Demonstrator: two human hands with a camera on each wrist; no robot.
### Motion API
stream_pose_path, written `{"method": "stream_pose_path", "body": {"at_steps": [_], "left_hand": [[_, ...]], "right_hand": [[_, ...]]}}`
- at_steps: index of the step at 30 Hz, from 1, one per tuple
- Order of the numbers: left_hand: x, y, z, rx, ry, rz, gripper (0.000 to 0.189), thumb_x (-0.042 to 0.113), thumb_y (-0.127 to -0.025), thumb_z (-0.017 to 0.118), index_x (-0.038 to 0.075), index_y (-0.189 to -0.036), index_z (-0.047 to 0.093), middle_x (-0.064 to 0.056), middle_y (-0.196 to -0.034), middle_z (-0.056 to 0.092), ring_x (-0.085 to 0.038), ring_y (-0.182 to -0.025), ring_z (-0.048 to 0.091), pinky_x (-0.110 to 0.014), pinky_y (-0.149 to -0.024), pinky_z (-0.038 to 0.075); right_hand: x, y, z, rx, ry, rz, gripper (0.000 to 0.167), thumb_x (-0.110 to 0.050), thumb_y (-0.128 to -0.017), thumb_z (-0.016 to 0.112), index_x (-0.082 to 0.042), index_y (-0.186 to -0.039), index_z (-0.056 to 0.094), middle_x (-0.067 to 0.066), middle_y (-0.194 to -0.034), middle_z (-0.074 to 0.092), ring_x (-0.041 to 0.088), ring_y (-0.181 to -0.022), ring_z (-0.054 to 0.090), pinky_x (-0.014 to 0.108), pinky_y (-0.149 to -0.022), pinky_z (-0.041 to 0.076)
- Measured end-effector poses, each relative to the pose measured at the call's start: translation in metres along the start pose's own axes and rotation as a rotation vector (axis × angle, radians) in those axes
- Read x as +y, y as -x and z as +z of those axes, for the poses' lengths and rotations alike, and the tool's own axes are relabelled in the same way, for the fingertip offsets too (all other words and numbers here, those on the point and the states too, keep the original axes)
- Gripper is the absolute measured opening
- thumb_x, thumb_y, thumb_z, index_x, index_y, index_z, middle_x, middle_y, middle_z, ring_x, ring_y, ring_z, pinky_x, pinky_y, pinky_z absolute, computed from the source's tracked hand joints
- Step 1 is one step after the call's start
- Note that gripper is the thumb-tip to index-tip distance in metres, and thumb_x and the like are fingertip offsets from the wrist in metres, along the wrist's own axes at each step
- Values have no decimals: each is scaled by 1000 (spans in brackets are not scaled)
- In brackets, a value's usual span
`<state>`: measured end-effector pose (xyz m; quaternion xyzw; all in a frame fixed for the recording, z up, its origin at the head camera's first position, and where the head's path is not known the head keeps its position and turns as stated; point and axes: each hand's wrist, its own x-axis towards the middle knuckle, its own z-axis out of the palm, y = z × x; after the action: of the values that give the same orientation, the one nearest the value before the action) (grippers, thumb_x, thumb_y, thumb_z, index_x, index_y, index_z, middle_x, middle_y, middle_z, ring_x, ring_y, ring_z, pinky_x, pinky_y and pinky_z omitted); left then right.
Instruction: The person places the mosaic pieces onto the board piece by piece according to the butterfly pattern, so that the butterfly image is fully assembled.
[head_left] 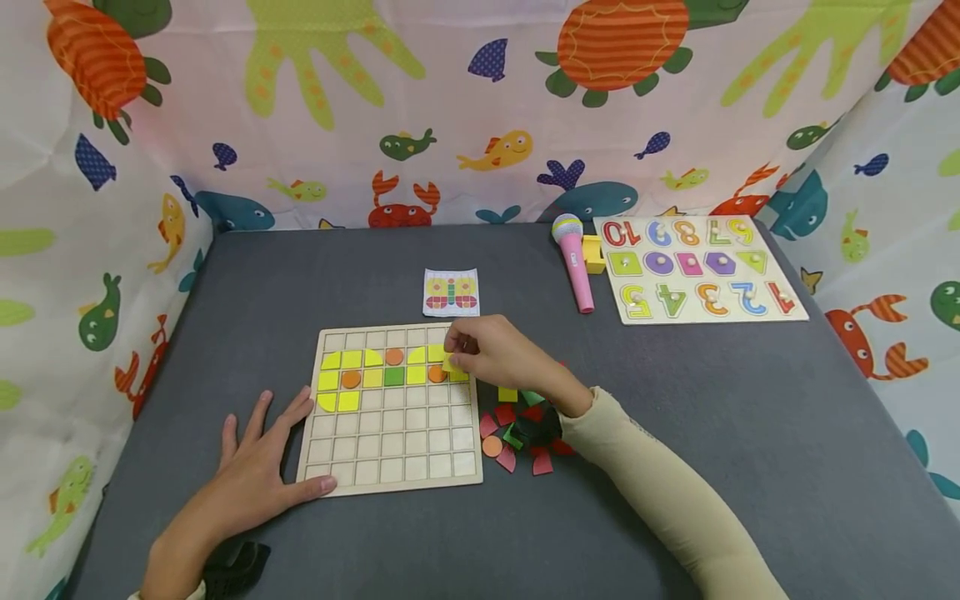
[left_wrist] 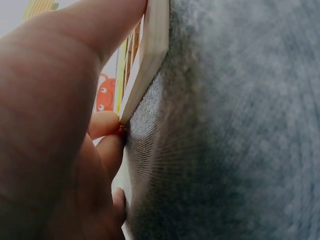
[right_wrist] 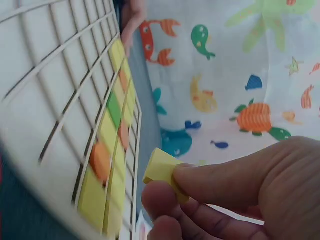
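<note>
A wooden grid board (head_left: 393,423) lies on the grey table, its upper rows partly filled with yellow tiles, orange discs and a green square (head_left: 393,376). My right hand (head_left: 506,354) holds a small yellow tile (right_wrist: 162,167) over the board's upper right corner. The right wrist view shows that tile pinched between thumb and fingers, raised off the grid. At the board's left side, my left hand (head_left: 255,471) has its fingers spread, with the thumb on the lower left corner. In the left wrist view, thumb and fingertips are right at the board's edge (left_wrist: 150,60).
Loose red, green, yellow and orange pieces (head_left: 505,414) lie right of the board, partly under my right forearm. Behind the board is a butterfly pattern card (head_left: 451,308). A pink microphone (head_left: 575,267), yellow blocks (head_left: 593,254) and a number puzzle (head_left: 697,271) sit back right.
</note>
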<state>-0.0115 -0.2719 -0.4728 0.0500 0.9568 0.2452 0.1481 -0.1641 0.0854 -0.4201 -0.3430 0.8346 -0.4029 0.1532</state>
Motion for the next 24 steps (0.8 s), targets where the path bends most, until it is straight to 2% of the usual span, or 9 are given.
{"method": "stream_pose_path", "body": {"at_steps": [9,15,18,24], "left_hand": [[1,0,-1,-3,0,-11,127,73,-80,82,9,-172,22,-22,-176,16,-54,-159,-8,-76,-112,-24],[2,1,-1,-1,10,-8,126,73,-80,82,10,-171,23,-23,-175,18,-55,-159,-7,-77,-112,-23],[1,1,-1,3,10,-3,126,73,-80,82,10,-171,23,-23,-175,18,-55,-159,-7,-77,-112,-23],[1,1,-1,13,11,11,126,73,-80,82,12,-172,22,-23,-175,19,-54,-159,-6,-77,-112,-22]], "right_hand": [[-23,-37,34,-98,-7,-112,8,1,-100,70,-1,-106,74,1,-90,67,14,-82,57,23,-75,48],[-33,-58,59,-121,25,-171,8,3,-99,71,-1,-103,75,1,-85,64,13,-79,55,22,-74,44],[-38,-64,68,-130,64,-178,9,4,-99,69,-3,-99,75,0,-82,62,12,-76,53,21,-72,42],[-45,-69,81,-134,210,-184,20,8,-97,64,-7,-86,70,-2,-76,56,11,-71,48,19,-68,37]]}}
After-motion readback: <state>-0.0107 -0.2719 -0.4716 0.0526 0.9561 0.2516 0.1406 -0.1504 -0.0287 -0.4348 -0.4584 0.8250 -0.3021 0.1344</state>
